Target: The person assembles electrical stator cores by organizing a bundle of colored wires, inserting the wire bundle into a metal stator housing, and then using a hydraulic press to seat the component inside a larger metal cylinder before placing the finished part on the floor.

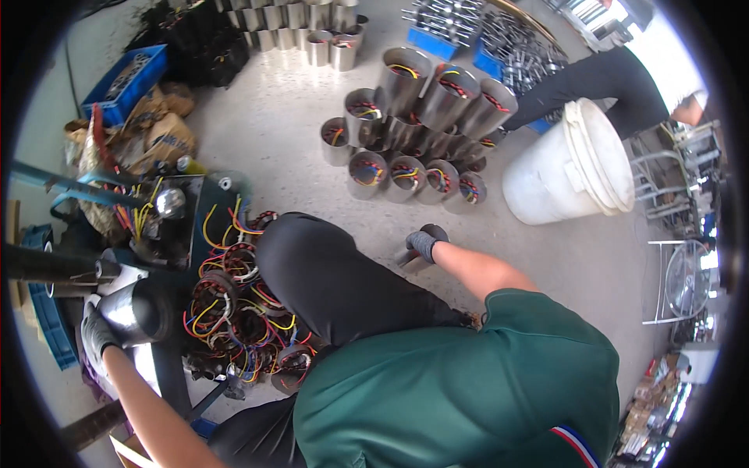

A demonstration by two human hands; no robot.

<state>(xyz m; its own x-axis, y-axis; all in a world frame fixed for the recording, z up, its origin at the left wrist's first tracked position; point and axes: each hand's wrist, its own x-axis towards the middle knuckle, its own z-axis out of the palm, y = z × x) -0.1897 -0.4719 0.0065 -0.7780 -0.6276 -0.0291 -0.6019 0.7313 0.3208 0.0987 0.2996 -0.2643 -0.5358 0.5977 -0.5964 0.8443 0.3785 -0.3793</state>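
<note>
My left hand (95, 334), in a grey glove, grips the side of a shiny metal cylinder (134, 310) at the machine on the left. Out to the right, my gloved right hand (424, 244) is closed on another metal cylinder (415, 264) low over the floor; the hand partly covers it. Wound motor stators (214, 295) with red, yellow and blue wires are heaped between the machine and my knee. Beyond my right hand stand stacked metal cylinders (406, 82), several with coloured wires showing inside.
A white plastic bucket (550, 175) stands to the right of the stack. Another person (601, 82) bends over behind it. Blue crates (431, 44) of metal shafts lie at the back. A blue bin (129, 82) and brown sacks (168, 136) are at the far left. More cylinders (316, 47) stand behind.
</note>
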